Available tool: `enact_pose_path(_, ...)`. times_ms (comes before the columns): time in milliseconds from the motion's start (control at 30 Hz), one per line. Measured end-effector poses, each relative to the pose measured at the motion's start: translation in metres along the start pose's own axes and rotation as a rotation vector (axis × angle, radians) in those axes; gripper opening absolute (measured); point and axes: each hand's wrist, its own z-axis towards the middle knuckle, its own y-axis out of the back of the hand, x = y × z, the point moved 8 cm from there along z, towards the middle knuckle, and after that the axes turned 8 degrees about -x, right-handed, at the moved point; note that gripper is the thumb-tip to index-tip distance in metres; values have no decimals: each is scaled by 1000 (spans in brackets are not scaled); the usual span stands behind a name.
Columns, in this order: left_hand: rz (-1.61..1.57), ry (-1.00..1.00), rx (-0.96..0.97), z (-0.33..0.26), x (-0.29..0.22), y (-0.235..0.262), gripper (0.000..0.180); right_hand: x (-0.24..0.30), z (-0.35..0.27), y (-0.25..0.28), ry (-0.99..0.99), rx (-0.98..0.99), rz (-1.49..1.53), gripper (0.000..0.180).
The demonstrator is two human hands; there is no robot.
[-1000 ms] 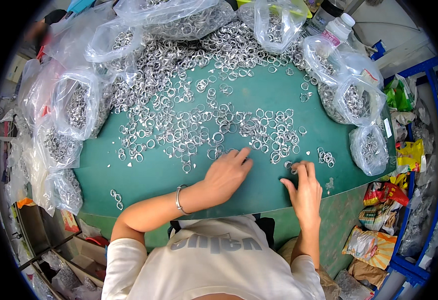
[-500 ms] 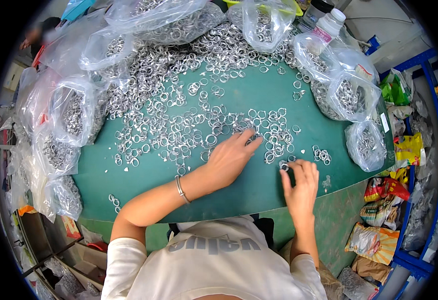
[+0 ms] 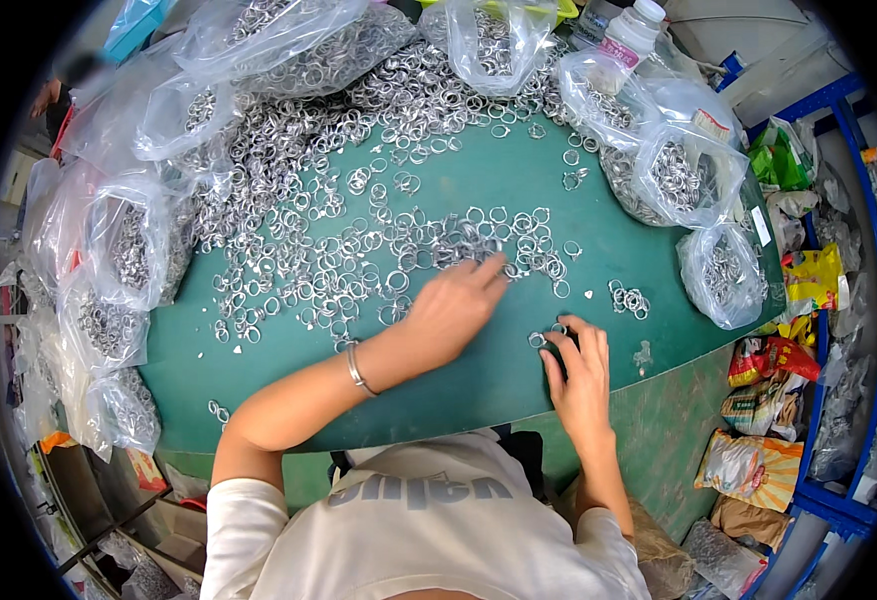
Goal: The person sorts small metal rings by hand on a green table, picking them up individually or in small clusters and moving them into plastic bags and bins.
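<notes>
Many silver-coloured metal finger rings (image 3: pixel 338 270) lie loose across a green tabletop (image 3: pixel 498 375). My left hand (image 3: pixel 453 305), below a metal bangle (image 3: pixel 358 370), reaches over the middle of the spread with fingers stretched out. Its fingertips touch a dense clump of rings (image 3: pixel 463 245) and are slightly blurred. Near the front edge, my right hand (image 3: pixel 583 375) rests with thumb and fingers curled toward each other. A ring (image 3: pixel 536 340) sits at its fingertips, and another ring (image 3: pixel 559 327) is by the longer fingers. A small group of rings (image 3: pixel 629 299) lies right of that hand.
Clear plastic bags of rings line the left side (image 3: pixel 128 250), the back (image 3: pixel 338 50) and the right (image 3: pixel 688 180). A white-capped bottle (image 3: pixel 633 32) stands at the back right. Blue shelving (image 3: pixel 873 240) with packets is beyond the table's right edge.
The whole view has shifted slightly, moving the table leftward in the picture. Rings under my left fingertips have been stirred and smear with motion. My right hand stays by its rings.
</notes>
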Motion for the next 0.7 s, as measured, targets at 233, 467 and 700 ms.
enact_pose_path(233, -31, 63, -108, 5, -4, -2, 31, -13, 31, 10, -71, -243, -31, 24)
enact_pose_path(467, -43, 182, -170, -10, 16, 21, 36, -10, 46, 6, -45, -124, -169, 11)
enact_pose_path(700, -2052, 1156, -47, -68, 5, -25, 38, 44, 26, 1, -59, 13, 535, 19)
